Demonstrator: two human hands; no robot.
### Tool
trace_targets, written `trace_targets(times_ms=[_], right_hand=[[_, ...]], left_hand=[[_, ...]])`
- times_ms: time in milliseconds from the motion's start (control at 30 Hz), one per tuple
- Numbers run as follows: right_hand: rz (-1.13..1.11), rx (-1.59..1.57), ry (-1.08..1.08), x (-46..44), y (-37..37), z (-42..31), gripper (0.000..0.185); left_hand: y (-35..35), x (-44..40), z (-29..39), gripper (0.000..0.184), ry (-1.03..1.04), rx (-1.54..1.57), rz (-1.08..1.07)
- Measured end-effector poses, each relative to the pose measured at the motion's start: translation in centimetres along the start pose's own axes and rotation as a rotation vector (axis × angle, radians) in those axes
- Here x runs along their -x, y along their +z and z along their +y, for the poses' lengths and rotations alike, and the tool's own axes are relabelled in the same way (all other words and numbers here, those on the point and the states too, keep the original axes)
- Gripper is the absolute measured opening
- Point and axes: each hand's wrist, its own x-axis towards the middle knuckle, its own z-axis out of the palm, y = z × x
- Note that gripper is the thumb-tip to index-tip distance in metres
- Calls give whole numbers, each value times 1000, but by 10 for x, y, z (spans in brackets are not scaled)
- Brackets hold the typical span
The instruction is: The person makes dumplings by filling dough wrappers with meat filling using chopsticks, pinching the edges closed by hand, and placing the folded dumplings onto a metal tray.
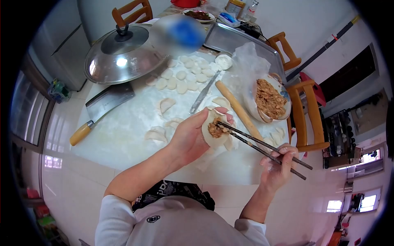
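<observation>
A round dumpling wrapper (208, 138) lies cupped in my left hand (189, 133), whose fingers curl behind it. Brown minced filling (215, 129) sits in its middle. My right hand (278, 166) grips a pair of dark chopsticks (266, 148), and their tips touch the filling. Folded dumplings (156, 134) rest on the floured board (123, 135) left of my left hand. Beyond my hands, several small dough rounds (181, 75) are spread out. To the right, a bowl (262, 117) holds more minced filling (271, 99).
A wooden rolling pin (240, 108) and a flat metal blade (204, 93) lie beyond my hands. A cleaver (108, 102) is at the left, below a large domed lid (123, 53). A metal tray (242, 39) and a plastic bag (250, 61) are at the back right. Wooden chairs (305, 115) flank the table.
</observation>
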Motion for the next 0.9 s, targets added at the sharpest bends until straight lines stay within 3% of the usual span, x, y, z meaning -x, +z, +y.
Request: trace_targets(times_ms=[67,167,233,300,433,467,633,700,733,767,833,900], right_hand=[[-68,40,32,-3,-4,-2,26],[60,-55,-39,-11,-10,-7,26],[255,-37,-233,-28,-11,-10,25],[280,304,-334,-51,-34,3,18],[96,686,-103,-85,-21,14,19],[51,841,51,-93,-19,18,19],[-32,912,-3,-97,-22,37,14],[50,832,-33,-81,-17,34,17],[120,770,-105,-73,-21,39,32],[112,772,-104,-63,-28,42,32],[348,742,-334,-40,-43,41,39],[211,814,-440,-11,-45,33,42]], left_hand=[[0,0,2,39,2,11,-8],[0,1,4,39,-21,4,33],[-6,-2,2,41,-16,122,-26],[-4,-1,2,41,-32,133,-31],[4,1,2,42,-60,109,-37],[4,0,2,42,-59,109,-36],[4,0,4,44,-54,2,-83],[5,0,5,44,-37,-7,-97],[5,1,5,45,-25,-12,-105],[7,1,5,45,-20,-6,-103],[11,2,6,39,-6,31,-91],[12,3,7,42,4,61,-107]])
